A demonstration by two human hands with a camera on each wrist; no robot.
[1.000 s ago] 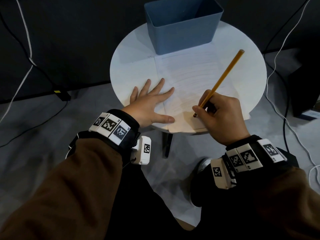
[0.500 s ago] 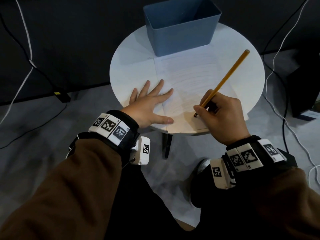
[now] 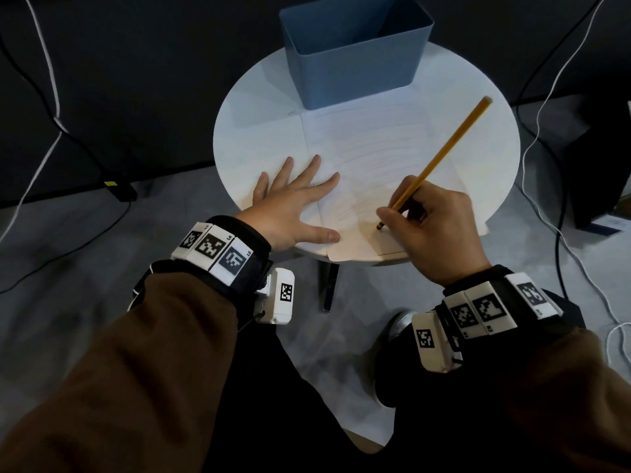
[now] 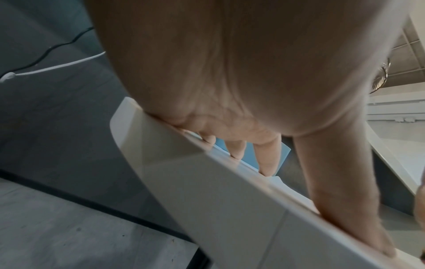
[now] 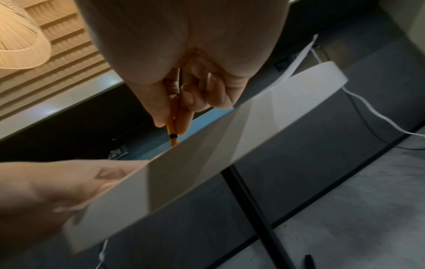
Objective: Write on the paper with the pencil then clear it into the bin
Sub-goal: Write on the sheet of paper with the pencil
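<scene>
A white lined paper (image 3: 372, 155) lies on the round white table (image 3: 259, 131), its near edge over the table's front rim. My right hand (image 3: 433, 227) pinches a yellow pencil (image 3: 444, 155) low on the shaft, tip down on the paper's near part; the right wrist view shows the pencil (image 5: 172, 131) between thumb and fingers. My left hand (image 3: 293, 203) lies flat, fingers spread, pressing the paper's left edge and the table; its fingers (image 4: 266, 156) show flat in the left wrist view. A blue bin (image 3: 355, 52) stands at the table's far side.
Black and white cables (image 3: 546, 131) trail over the grey floor on both sides of the table. A dark box (image 3: 601, 172) stands at the right. The table's black leg (image 3: 327, 285) shows below the front rim. My shoe (image 3: 396, 329) is on the floor beneath.
The pencil's upper end has swung slightly right and its tip has shifted a little on the paper. The left hand has stayed flat in place.
</scene>
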